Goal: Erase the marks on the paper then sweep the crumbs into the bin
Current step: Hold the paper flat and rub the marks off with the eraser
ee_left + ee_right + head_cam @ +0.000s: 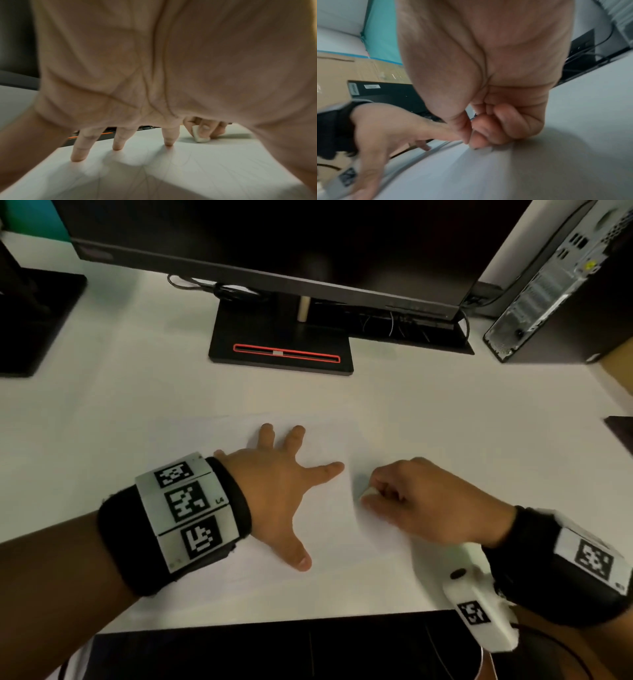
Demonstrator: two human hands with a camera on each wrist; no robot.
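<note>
A white sheet of paper (325, 535) lies on the white desk (137, 412) near the front edge. My left hand (284, 491) rests flat on it with fingers spread, and its fingertips (169, 142) press the sheet. My right hand (400, 494) pinches a small white eraser (369, 492) between thumb and fingers at the paper's right edge. In the left wrist view the eraser (199, 136) touches the surface. The right wrist view shows my right hand (476, 136) curled tight; the eraser is hidden there. No marks, crumbs or bin are visible.
A monitor on a black stand (281, 347) stands behind the paper. A second stand (34, 316) is at far left. A computer tower (555, 285) with cables is at back right. The desk's front edge (274, 623) runs just below my wrists.
</note>
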